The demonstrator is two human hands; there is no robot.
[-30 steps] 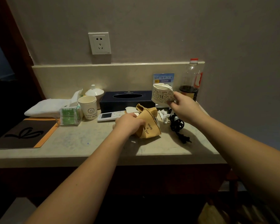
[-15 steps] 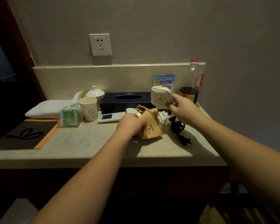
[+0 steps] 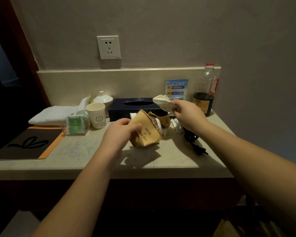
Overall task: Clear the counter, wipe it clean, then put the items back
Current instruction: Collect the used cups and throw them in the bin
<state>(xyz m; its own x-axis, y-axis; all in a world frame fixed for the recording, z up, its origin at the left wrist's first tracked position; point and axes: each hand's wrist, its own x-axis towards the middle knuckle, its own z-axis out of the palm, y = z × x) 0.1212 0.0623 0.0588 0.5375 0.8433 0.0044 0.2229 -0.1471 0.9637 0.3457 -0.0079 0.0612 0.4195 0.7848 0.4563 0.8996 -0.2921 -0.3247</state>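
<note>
1. Left hand [image 3: 121, 132]: fingers curled round the crushed tan paper cup [image 3: 146, 132] printed with dark lettering, held tilted just above the beige stone counter [image 3: 85, 151], centre.
2. Right hand [image 3: 188, 113]: fingers pinch a crumpled white printed paper cup [image 3: 163, 102], raised at 1 o'clock of the tan cup.
3. Dark blue tissue box [image 3: 135, 106]: 12 o'clock, behind the tan cup.
4. White smiley-face paper cup [image 3: 96, 118]: upright, 9 o'clock.
5. Black coiled power cord [image 3: 193, 142]: 3 o'clock, on the counter.

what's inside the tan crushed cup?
Tipped on its side in the left hand, the tan cup shows crumpled white and brown paper at its mouth; deeper contents are hidden.
</note>
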